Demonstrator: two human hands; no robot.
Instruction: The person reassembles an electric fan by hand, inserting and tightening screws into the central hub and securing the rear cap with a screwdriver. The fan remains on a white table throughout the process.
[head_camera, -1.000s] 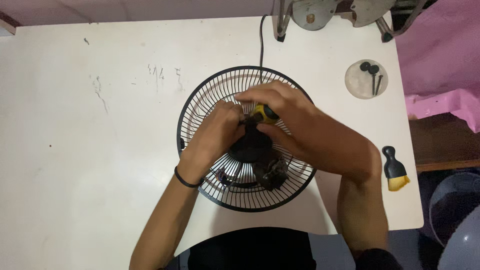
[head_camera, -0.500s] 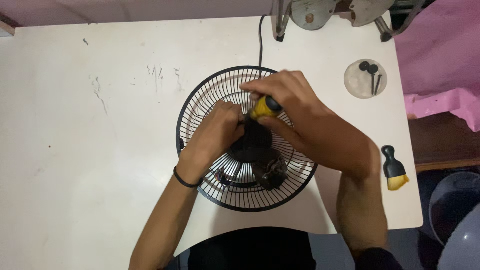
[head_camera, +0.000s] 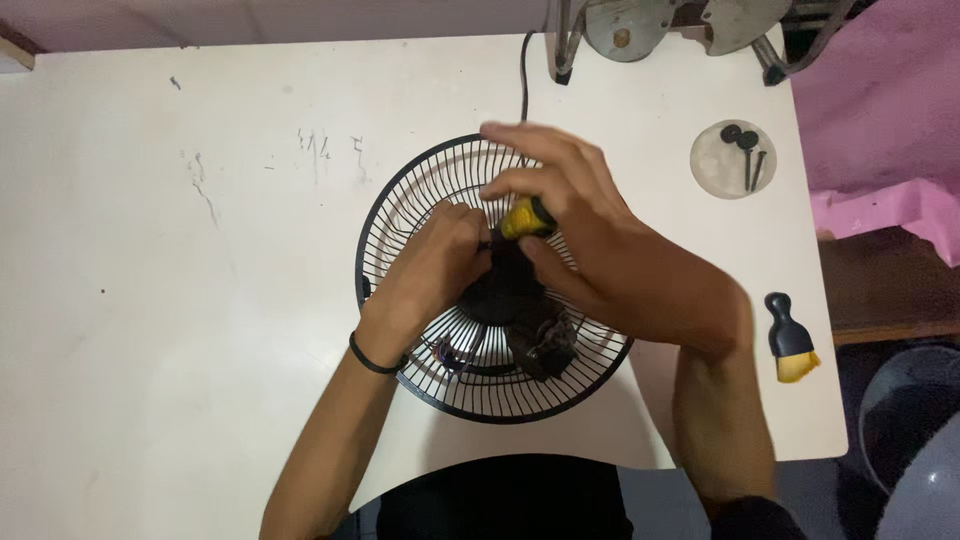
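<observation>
A round black wire fan guard (head_camera: 400, 210) lies flat on the white table (head_camera: 200, 300), with a black motor housing (head_camera: 505, 290) at its middle. My right hand (head_camera: 590, 250) grips a screwdriver with a yellow and black handle (head_camera: 527, 217), tip down at the motor. My left hand (head_camera: 430, 265) is closed on the left side of the motor housing, steadying it. A black bracket part (head_camera: 545, 350) sits on the guard just below the motor.
A small clear round dish (head_camera: 732, 158) with black screws stands at the back right. A black brush with yellow bristles (head_camera: 790, 338) lies near the right edge. A black cord (head_camera: 522, 75) runs to the table's far edge, beside a metal stand (head_camera: 620, 25).
My right hand has shifted its grip on the screwdriver handle, its fingers spreading higher over the guard. The left hand and the fan guard have stayed put.
</observation>
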